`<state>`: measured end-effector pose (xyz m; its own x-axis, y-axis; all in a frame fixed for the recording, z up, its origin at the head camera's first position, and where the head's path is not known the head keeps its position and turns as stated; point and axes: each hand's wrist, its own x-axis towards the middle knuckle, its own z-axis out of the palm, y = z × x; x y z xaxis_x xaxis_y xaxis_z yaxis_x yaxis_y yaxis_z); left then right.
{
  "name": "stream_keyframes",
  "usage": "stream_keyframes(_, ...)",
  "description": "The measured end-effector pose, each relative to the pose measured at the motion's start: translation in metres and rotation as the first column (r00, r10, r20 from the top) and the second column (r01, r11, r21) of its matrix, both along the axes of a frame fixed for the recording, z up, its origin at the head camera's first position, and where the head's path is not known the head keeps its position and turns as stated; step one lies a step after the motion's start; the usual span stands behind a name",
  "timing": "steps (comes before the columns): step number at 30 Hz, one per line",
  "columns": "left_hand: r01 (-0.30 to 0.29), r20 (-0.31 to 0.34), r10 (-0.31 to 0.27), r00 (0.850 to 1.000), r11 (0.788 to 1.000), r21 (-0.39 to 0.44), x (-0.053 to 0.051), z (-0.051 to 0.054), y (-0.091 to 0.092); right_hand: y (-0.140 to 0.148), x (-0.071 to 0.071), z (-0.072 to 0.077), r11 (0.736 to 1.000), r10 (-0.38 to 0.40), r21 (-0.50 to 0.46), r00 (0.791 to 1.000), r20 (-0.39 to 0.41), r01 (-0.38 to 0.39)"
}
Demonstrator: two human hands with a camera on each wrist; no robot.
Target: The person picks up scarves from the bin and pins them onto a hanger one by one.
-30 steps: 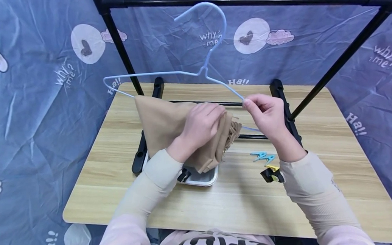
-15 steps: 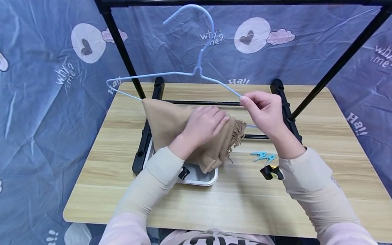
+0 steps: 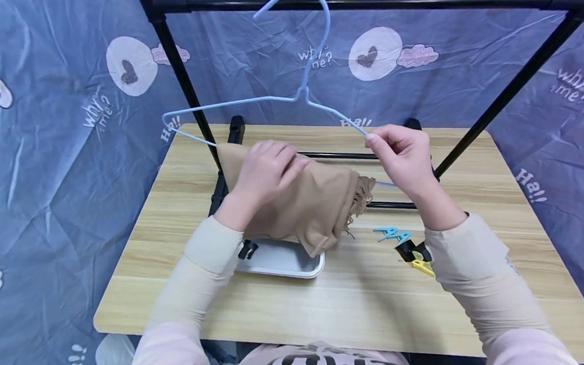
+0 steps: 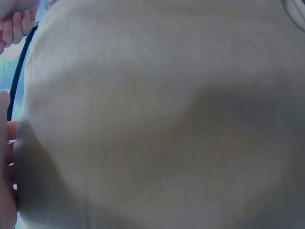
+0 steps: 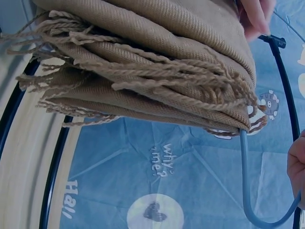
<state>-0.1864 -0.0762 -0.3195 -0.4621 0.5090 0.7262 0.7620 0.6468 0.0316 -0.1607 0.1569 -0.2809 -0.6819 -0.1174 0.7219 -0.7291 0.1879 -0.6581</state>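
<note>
Tan cloth point(image 3: 309, 201) hangs draped on the blue hanger point(image 3: 306, 87), and the right hand point(image 3: 403, 155) pinches it by the sloping side, presumably to steady it, while the left hand point(image 3: 265, 172) lies over the cloth, grip unclear.

Here's the slim pale-blue hanger point(image 3: 306, 89), tilted with its left end higher and its open hook curling up top, and over its bottom bar hangs the tan fringed cloth point(image 3: 318, 197), softly creased, tassels spilling at the right!
</note>
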Motion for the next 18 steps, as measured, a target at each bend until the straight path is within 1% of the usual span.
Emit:
stream_keyframes(4,0.031,-0.047,-0.031,0.998,1.000,0.002,0.000,0.001,-0.004,0.001,-0.002,0.006,1.000,0.002,-0.013,1.000,0.004,-0.002)
stream_keyframes(8,0.050,-0.081,-0.053,0.995,0.998,-0.046,0.000,0.004,0.001,0.002,-0.005,0.012,1.000,0.009,-0.011,1.000,0.006,-0.009)
stream_keyframes(11,0.044,-0.111,-0.054,0.992,0.995,-0.092,0.000,0.005,0.007,0.003,-0.008,0.017,1.000,0.013,-0.002,1.000,-0.006,-0.013)
stream_keyframes(15,0.042,-0.150,-0.059,0.987,0.992,-0.118,-0.001,0.005,0.012,0.006,-0.011,0.021,1.000,0.000,0.022,1.000,-0.021,0.000)
stream_keyframes(18,0.040,-0.148,-0.059,0.987,0.991,-0.130,-0.002,0.004,0.013,0.007,-0.012,0.023,1.000,-0.004,0.028,1.000,-0.018,0.005)
